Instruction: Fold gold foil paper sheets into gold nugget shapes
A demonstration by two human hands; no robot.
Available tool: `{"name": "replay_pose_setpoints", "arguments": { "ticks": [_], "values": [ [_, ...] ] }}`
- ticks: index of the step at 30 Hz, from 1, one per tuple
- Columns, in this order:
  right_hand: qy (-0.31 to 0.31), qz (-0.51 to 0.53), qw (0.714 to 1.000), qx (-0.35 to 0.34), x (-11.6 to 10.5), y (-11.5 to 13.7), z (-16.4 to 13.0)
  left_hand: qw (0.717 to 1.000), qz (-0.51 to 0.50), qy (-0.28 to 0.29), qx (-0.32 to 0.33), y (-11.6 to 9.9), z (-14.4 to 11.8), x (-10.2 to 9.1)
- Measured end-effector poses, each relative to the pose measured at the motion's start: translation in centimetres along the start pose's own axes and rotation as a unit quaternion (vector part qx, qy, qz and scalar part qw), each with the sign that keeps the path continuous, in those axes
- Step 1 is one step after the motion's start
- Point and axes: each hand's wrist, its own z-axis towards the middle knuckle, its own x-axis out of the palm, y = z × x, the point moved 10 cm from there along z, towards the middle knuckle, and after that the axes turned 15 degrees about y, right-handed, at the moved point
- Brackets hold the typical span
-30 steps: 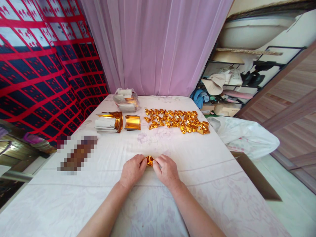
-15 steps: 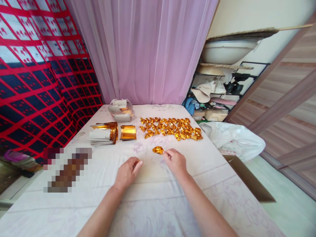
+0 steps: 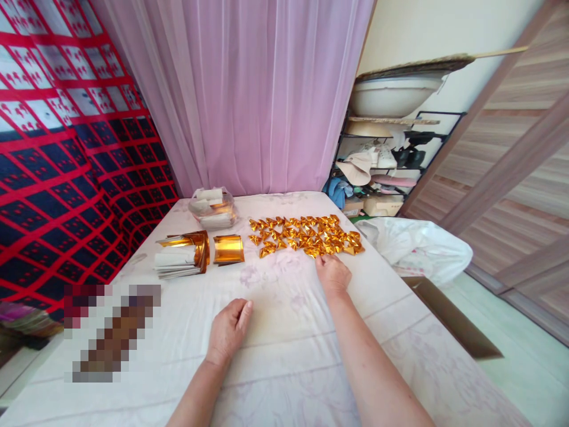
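Note:
My right hand [image 3: 333, 274] pinches a folded gold foil paper piece [image 3: 310, 252] at the near edge of a group of similar folded gold pieces [image 3: 291, 228]. Whether the pinched piece rests on the cloth, I cannot tell. Nearer to me, my left hand [image 3: 229, 331] rests on the white cloth with its fingers curled in and nothing visible in them. Beyond it lie a small stack of flat gold foil sheets [image 3: 229, 249] and, to the left, a larger fanned stack of foil paper [image 3: 178, 258].
A clear plastic bag [image 3: 214, 209] of more paper stands at the far edge of the cloth-covered table [image 3: 275, 320]. A blurred-out patch [image 3: 115, 338] covers something on the left. Off the right edge are a white plastic bag [image 3: 427, 243], a cardboard box [image 3: 453, 317] and a loaded rack [image 3: 382, 172].
My right hand has carried the folded gold piece away and to the right, up to the group. My left hand has stayed about where it was. The view has shifted slightly.

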Motion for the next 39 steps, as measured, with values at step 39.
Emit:
{"name": "replay_pose_setpoints", "arguments": {
  "ticks": [39],
  "values": [
    [0.124, -0.026, 0.925, -0.358, 4.7, 19.0, -7.7, 0.898, -0.417, -0.114, -0.083, 4.7, -0.9, -1.1]
  ]
}}
